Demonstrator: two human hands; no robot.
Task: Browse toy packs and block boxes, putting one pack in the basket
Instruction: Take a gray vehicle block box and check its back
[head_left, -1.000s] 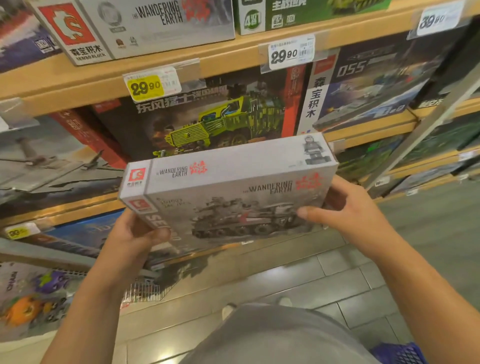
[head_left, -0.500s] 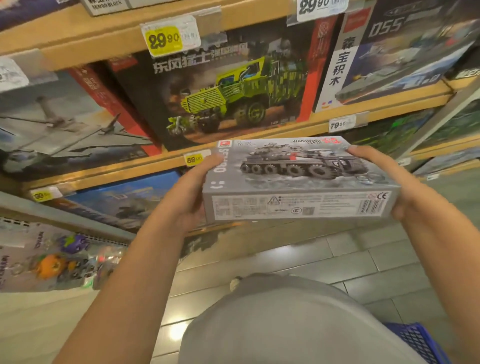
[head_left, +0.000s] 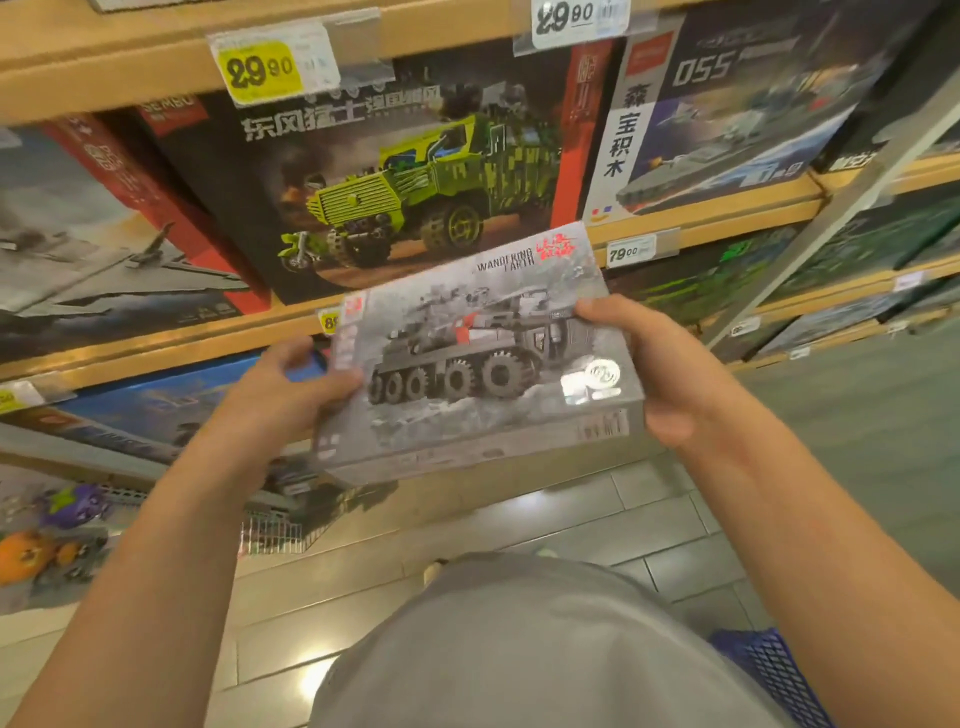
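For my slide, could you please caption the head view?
Both hands hold a grey block box before toy shelves.

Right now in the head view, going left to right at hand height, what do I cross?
left hand → grey Wandering Earth box → right hand → grey shelf upright

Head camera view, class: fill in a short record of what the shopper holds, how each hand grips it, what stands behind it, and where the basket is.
held item: grey cardboard block box picturing a wheeled vehicle
left hand: grips left edge
right hand: grips right edge
behind: black box picturing a green truck on wooden shelf
basket: blue plastic basket, lower right
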